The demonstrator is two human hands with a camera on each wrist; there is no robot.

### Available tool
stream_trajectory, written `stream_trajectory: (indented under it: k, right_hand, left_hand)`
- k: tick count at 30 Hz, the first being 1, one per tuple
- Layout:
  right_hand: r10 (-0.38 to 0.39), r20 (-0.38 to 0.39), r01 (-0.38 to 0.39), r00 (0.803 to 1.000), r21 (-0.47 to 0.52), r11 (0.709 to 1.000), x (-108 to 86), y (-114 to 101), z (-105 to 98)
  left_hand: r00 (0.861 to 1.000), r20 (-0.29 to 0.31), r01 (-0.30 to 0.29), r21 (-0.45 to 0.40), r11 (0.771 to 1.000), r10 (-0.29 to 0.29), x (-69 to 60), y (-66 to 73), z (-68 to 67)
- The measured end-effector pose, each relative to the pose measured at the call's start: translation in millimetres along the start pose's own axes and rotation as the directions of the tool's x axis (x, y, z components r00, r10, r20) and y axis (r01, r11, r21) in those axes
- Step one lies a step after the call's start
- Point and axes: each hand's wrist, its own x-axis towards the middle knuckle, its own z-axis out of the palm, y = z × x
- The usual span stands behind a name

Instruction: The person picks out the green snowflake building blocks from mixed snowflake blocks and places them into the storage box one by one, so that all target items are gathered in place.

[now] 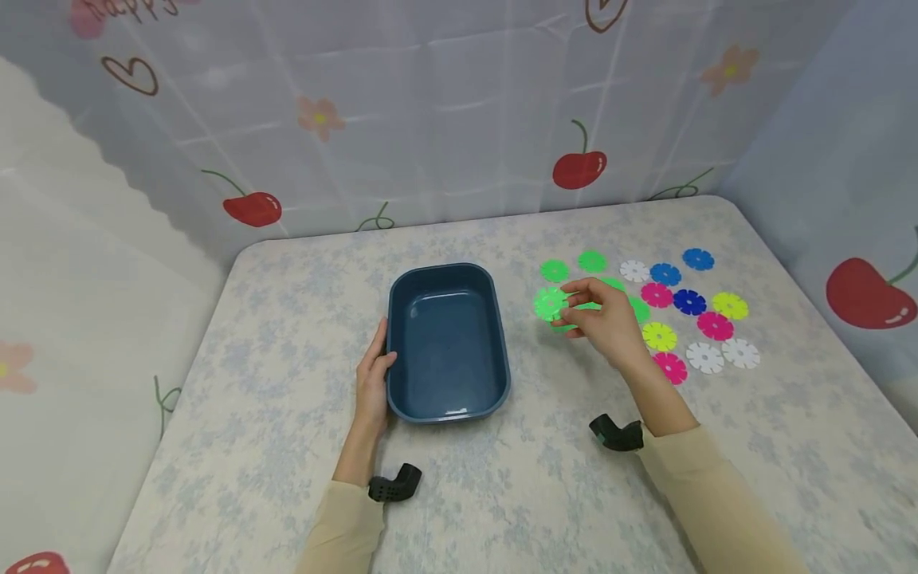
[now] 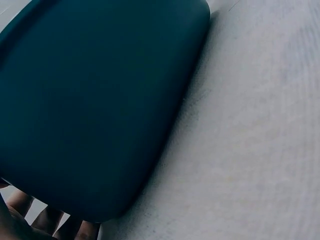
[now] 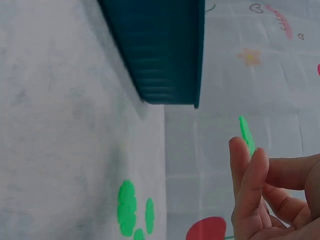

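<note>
- Pale, blue-flowered tabletop [image 1: 287,335] is spreading beneath both hands.
- At the fingertips of the right hand [image 1: 602,319], a held green disc [image 1: 549,304] is hanging raised above the surface; thumb and fingers are pinching it, and the right wrist view is showing it nearly edge-on.
- Beneath and beyond that hand, other green discs [image 1: 555,271] are lying flat, the hand partly hiding some of them.
- To the right of that hand, pink discs [image 1: 715,325], yellow discs [image 1: 730,306], white discs [image 1: 705,358], lighter blue discs [image 1: 665,274] and a dark blue disc [image 1: 690,302] are lying scattered, one pink piece just beside the wrist.
- Left of the right hand, a deep blue tray [image 1: 448,351] is resting between the two hands, its raised side wall standing between the pinched piece and its floor.
- On its far side from the right hand, the left hand [image 1: 371,375] is gripping the tray, thumb at the rim, fingers along the outside.
- At each wrist, a black mount [image 1: 396,483] is jutting inward beside a beige sleeve [image 1: 344,526].
- Beyond both hands, a cherry-printed curtain [image 1: 445,119] is hanging behind the table's far edge.
</note>
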Motion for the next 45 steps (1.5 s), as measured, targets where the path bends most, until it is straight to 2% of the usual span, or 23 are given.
stream_trajectory:
  k: [8, 14, 19, 25, 31, 36, 45]
  right_hand:
    - [-0.059, 0.061, 0.058, 0.996, 0.014, 0.998, 19.7, -36.4, 27.6]
    - [-0.059, 0.16, 0.056, 0.985, 0.02, 0.998, 34.7, -57.0, 49.0]
    - [-0.048, 0.207, 0.051, 0.977, -0.009, 0.999, 49.7, -67.4, 62.7]
    - [-0.026, 0.269, 0.029, 0.963, -0.006, 1.0, 69.0, -65.7, 77.3]
    - [0.035, 0.296, -0.037, 0.954, 0.001, 0.999, 83.6, -61.8, 94.8]
    - [0.052, 0.328, -0.051, 0.943, -0.011, 0.999, 90.2, -57.3, 106.9]
    - [0.063, 0.362, -0.078, 0.93, 0.026, 0.997, 96.7, -48.7, 131.6]
  left_hand:
    - [1.0, -0.004, -0.005, 0.008, 1.0, 0.005, 2.0, 2.2, 0.4]
    - [1.0, -0.009, -0.01, 0.006, 1.0, 0.01, 3.7, 2.2, 2.5]
    - [1.0, -0.009, -0.01, 0.005, 1.0, 0.01, 5.0, 1.4, 3.3]
    - [1.0, -0.008, 0.002, 0.017, 1.0, -0.001, 4.0, 1.3, 4.3]
    - [1.0, -0.018, 0.004, 0.024, 1.0, -0.003, 3.1, 0.0, 4.4]
    - [1.0, -0.027, -0.002, 0.022, 1.0, 0.003, 1.3, 0.6, 5.2]
    - [1.0, -0.022, -0.014, -0.009, 1.0, 0.013, 2.0, -1.3, 1.6]
